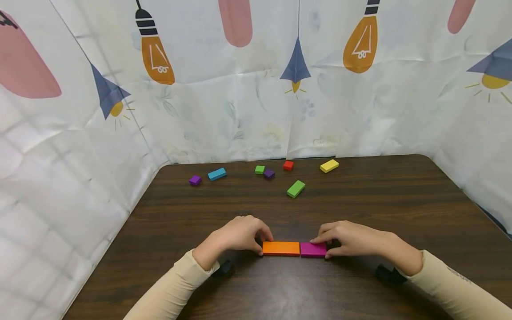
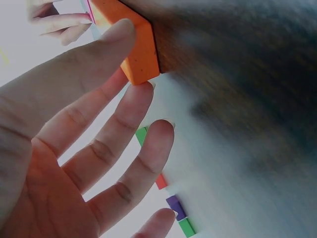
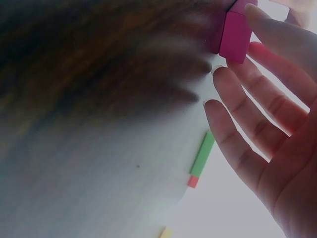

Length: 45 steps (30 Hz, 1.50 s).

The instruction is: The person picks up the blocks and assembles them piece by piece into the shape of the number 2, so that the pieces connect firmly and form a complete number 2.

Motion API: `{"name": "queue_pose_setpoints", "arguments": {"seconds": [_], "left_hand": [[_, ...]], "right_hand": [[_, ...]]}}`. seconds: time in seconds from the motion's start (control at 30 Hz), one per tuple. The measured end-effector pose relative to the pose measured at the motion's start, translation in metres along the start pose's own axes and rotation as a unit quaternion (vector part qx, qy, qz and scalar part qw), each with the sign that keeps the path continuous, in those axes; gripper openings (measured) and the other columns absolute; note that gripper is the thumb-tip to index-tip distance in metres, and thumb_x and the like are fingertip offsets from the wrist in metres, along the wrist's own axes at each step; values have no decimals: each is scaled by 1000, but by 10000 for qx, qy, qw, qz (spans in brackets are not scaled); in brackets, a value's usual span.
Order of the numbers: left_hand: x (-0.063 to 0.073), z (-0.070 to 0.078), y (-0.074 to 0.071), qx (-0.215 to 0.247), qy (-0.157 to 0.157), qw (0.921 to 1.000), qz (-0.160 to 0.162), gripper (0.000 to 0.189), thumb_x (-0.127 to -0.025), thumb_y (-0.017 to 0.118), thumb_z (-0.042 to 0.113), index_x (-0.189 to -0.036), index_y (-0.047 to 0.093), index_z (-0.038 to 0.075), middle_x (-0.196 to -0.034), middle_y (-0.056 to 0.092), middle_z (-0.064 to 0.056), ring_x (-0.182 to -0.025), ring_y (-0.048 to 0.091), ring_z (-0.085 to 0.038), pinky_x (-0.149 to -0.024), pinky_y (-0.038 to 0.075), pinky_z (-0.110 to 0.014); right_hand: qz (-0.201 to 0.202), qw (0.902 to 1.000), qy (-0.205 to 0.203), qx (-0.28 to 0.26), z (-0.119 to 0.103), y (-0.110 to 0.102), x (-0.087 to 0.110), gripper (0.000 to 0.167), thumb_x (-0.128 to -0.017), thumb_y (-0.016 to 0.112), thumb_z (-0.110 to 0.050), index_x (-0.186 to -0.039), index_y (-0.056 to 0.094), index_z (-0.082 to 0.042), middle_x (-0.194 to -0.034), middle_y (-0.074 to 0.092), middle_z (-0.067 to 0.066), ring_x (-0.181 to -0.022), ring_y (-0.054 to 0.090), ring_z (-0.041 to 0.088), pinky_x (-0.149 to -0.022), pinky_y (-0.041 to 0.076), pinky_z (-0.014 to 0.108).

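An orange block point(image 1: 281, 249) and a shorter magenta block point(image 1: 313, 250) lie end to end in one row, flat on the dark wooden table. At the row's left end my left hand point(image 1: 244, 235) pinches the orange block, its thumb at the front corner and fingers behind. In the left wrist view the thumb point(image 2: 116, 34) lies against the orange block's side, with the other fingers spread. On the right, my right hand point(image 1: 348, 238) pinches the magenta block between thumb and index finger. Its remaining fingers fan out below the magenta block point(image 3: 237, 34) in the right wrist view.
Toward the far edge of the table point(image 1: 380, 200) lie a purple block point(image 1: 195, 180), a blue block point(image 1: 217, 174), a small green block point(image 1: 260, 170), a dark purple block point(image 1: 269, 174), a red block point(image 1: 288, 165), a yellow block point(image 1: 329, 166) and a longer green block point(image 1: 296, 189).
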<state>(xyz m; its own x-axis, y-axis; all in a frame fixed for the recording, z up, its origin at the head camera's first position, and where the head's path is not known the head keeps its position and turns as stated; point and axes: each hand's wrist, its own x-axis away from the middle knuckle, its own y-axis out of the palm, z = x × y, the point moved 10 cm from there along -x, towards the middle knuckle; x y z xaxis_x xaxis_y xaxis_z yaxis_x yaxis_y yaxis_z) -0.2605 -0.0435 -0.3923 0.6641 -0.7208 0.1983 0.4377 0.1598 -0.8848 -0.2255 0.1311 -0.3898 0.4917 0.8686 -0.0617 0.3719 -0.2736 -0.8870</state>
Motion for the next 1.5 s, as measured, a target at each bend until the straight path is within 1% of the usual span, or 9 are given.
{"name": "queue_pose_setpoints", "arguments": {"seconds": [0.17,0.33,0.5,0.7,0.87,1.03,1.2,1.33,1.5], "left_hand": [[-2,-1,1,-29,-10,10000,-40,27,-81,90,19,-105,79,22,-89,67,18,-81,60,-2,-77,50,-30],[-2,0,1,-32,-25,10000,-61,27,-80,90,19,-105,79,22,-88,67,17,-81,60,-4,-75,50,-31],[-1,0,1,42,-36,10000,-57,28,-79,91,17,-104,79,22,-88,67,16,-79,59,-3,-74,49,-31],[-2,-2,2,164,39,9998,-108,30,-79,91,17,-106,79,21,-87,66,15,-79,58,-4,-72,49,-28],[-2,-5,1,347,158,9990,-234,32,-79,91,16,-108,78,19,-88,65,12,-79,58,-5,-71,49,-26],[-4,-15,-10,758,231,9968,-136,32,-81,89,13,-111,78,14,-91,67,5,-77,59,-7,-72,50,-25],[-7,-27,-26,1170,155,9929,141,33,-83,87,13,-114,76,9,-101,71,-2,-84,63,-13,-76,52,-27],[-10,-36,-35,1302,53,9910,319,33,-86,85,17,-116,75,9,-108,73,1,-91,64,-13,-79,53,-27],[-15,-43,-44,1390,36,9889,518,30,-92,80,19,-120,74,7,-101,70,4,-90,66,-11,-83,53,-28]], "right_hand": [[14,10000,1,29,-1,0,-1,37,-93,79,-22,-129,73,-12,-105,61,-11,-84,54,0,-72,48,19],[-34,10000,44,40,-2,0,-2,37,-94,78,-23,-129,73,-13,-105,61,-12,-84,54,0,-72,47,19],[-86,9999,98,29,-3,1,-4,40,-95,77,-29,-131,72,-13,-105,59,-12,-83,52,1,-70,46,19],[-113,9998,106,92,-5,1,-9,41,-96,76,-32,-131,71,-11,-106,60,-11,-83,51,1,-70,45,18],[-147,9998,151,66,-4,2,-9,41,-95,76,-31,-131,71,-11,-107,60,-11,-83,51,2,-70,45,19],[-203,9996,204,-1,-2,1,-9,41,-96,76,-30,-132,71,-12,-107,60,-10,-82,50,2,-69,44,19],[-240,9993,252,-123,1,1,-8,42,-96,76,-30,-133,70,-11,-110,61,-10,-84,51,2,-70,45,19],[-215,9994,216,-185,3,1,-7,42,-96,75,-30,-132,70,-11,-112,62,-9,-83,51,2,-70,46,19],[-179,9994,135,-252,4,1,-6,41,-96,75,-30,-132,70,-11,-111,62,-10,-82,51,1,-70,47,19]]}}
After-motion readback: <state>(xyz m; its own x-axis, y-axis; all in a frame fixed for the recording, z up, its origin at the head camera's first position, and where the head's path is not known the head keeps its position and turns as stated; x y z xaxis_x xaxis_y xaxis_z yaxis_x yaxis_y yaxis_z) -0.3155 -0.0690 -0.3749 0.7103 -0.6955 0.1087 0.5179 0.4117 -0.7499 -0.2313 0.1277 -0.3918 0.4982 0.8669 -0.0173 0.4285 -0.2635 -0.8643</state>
